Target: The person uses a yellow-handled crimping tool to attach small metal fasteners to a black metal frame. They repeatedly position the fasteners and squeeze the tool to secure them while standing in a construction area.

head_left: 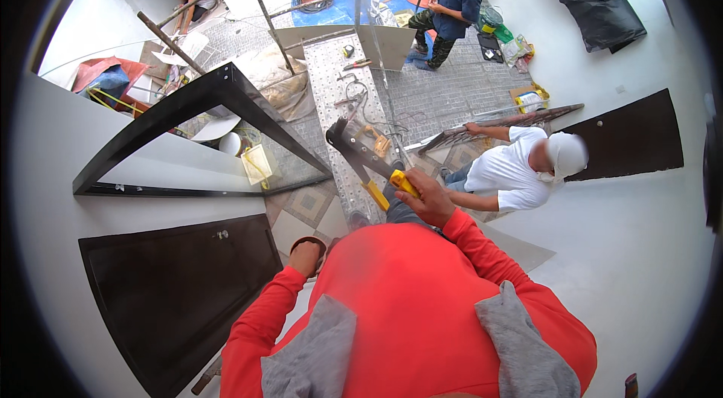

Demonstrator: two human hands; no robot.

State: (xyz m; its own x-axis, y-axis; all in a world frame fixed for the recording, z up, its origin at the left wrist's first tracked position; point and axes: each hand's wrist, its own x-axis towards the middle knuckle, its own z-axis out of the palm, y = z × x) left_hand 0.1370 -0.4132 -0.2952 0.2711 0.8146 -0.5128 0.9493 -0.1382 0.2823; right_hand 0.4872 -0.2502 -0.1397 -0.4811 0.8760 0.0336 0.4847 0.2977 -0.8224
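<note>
In my right hand (428, 198) is a two-handled, plier-like tool (363, 153) with a long black head and yellow grips. My fingers close around one grip. The other yellow grip stands apart from it, over the perforated metal plank (331, 89). My left hand (306, 256) is low, beside my waist, with its fingers curled. A brown curved rim (315, 241) shows at that hand; what it belongs to is unclear. On the plank lie a tape measure (348, 51), pliers (357, 64), a cable and an orange-yellow tool (380, 143).
Metal railings (263, 14) border the plank. A black frame (220, 82) stands at left. A person in a white shirt (506, 172) holds a rusty metal frame (497, 129) at right. Another person in dark blue (458, 6) stands farther off. A third crouches far left.
</note>
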